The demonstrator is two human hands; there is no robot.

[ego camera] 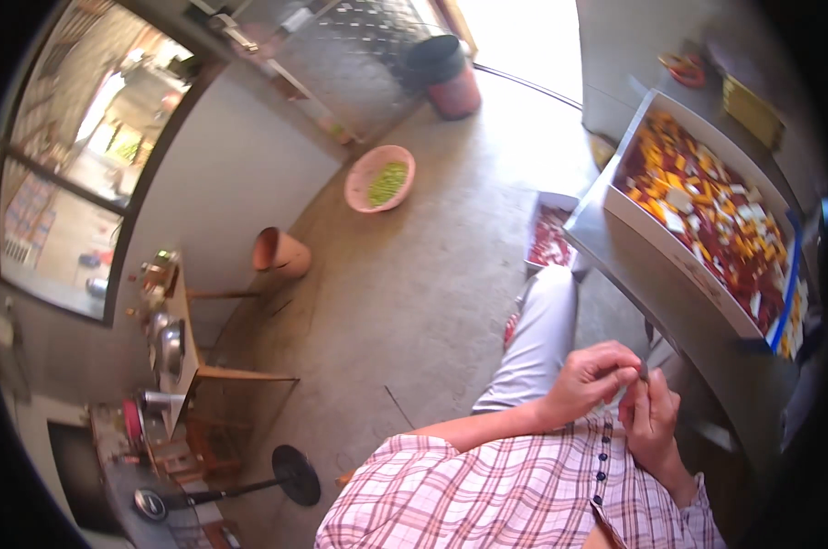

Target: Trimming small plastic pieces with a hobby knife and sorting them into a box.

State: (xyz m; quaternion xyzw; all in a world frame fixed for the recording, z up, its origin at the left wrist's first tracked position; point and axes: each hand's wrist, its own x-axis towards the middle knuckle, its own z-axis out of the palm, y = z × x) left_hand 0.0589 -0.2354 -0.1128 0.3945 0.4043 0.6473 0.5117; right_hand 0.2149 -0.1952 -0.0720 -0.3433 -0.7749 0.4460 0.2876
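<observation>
My left hand [596,381] and my right hand [651,415] meet in front of my plaid shirt, above my lap. Their fingertips pinch together on a small dark item [644,372], mostly hidden by the fingers, too small to name. To the right of my hands, a white box [688,254] holds many small orange, white and dark red pieces and rests on a metal-edged table [633,267]. Beyond my knee, a lower white box [553,230] with red and white pieces stands near the floor.
A pink basin [359,185] with green pods or beans sits on the floor. Behind it stands a dark and red bucket [452,86]; a terracotta-coloured bin [281,252] is by the wall. Wooden tables with metalware and a black round-based stand [296,475] are at left.
</observation>
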